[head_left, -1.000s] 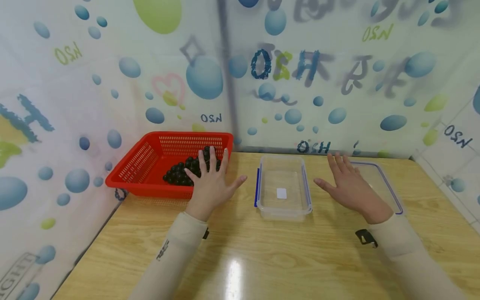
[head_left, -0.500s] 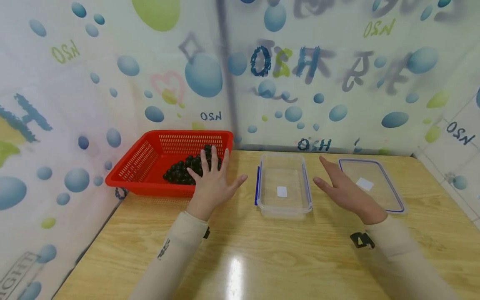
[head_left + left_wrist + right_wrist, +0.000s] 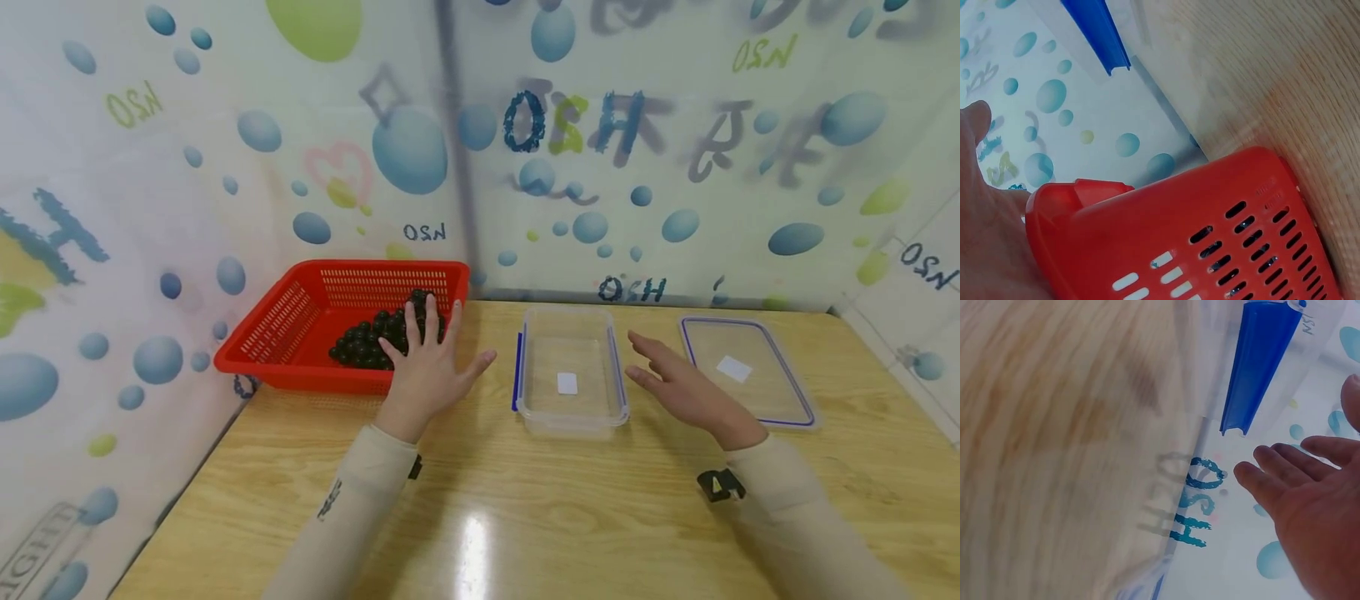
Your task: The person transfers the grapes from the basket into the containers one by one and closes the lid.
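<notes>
A screened-off work spot here, with bubble-printed sheets (image 3: 495, 221) closing round a wood-grain table (image 3: 570, 508)! Home or workshop, can't tell.

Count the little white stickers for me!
2: one sticker on the clear box, another sticker on the blue-edged lid to its right. Others may be hidden.

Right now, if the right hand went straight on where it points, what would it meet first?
Probably the box, on its right side: the right hand points that way. Height is unclear, so it might pass above.
</notes>
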Tool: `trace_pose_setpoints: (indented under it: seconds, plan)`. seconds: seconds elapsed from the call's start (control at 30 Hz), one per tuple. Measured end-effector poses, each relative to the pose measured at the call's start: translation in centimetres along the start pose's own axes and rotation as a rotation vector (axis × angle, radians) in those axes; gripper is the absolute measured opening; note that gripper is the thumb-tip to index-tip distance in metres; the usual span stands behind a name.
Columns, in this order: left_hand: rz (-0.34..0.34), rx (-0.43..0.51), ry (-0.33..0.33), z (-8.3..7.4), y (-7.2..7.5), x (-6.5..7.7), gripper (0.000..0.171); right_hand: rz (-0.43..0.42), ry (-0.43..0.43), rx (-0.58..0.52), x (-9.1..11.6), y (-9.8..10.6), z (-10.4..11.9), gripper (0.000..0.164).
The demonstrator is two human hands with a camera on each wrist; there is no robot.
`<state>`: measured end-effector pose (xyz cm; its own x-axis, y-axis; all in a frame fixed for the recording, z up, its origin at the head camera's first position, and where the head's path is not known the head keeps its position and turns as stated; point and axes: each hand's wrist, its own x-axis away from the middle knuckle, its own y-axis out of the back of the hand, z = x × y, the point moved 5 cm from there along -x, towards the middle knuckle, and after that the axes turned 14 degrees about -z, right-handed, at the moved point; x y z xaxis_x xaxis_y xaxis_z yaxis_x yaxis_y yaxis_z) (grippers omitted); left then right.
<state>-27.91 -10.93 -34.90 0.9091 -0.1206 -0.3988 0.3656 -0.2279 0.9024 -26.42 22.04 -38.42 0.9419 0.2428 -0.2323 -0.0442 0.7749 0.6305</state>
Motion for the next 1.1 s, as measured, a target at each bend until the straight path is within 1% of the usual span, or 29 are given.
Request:
trace_pose_setpoints:
  seconds: [0.23, 0.47, 0.7, 0.9, 1.1]
  plan:
    - [0.011, -0.007, 0.006, 0.0, -0.1, -0.1, 0.090, 0.011, 0.001, -0.007, 0.0, -0.6, -0.4, 0.061]
    - [0.016, 0.002, 0.009, 0.1, -0.1, -0.1, 0.089, -0.001, 0.030, 0.029, 0.1, -0.9, -0.4, 0.059]
    - [0.006, 0.018, 0.006, 0.1, -0.1, 0.0, 0.089, -0.006, 0.053, 0.062, 0.1, -1.1, -0.4, 0.059]
    - [0.006, 0.019, 0.009, 0.2, -0.1, 0.0, 0.089, -0.007, 0.044, 0.078, 0.0, -1.2, -0.4, 0.059]
    - [0.007, 0.012, 0.012, 0.3, -0.1, 0.0, 0.089, -0.003, 0.039, 0.067, -0.1, -1.4, -0.6, 0.059]
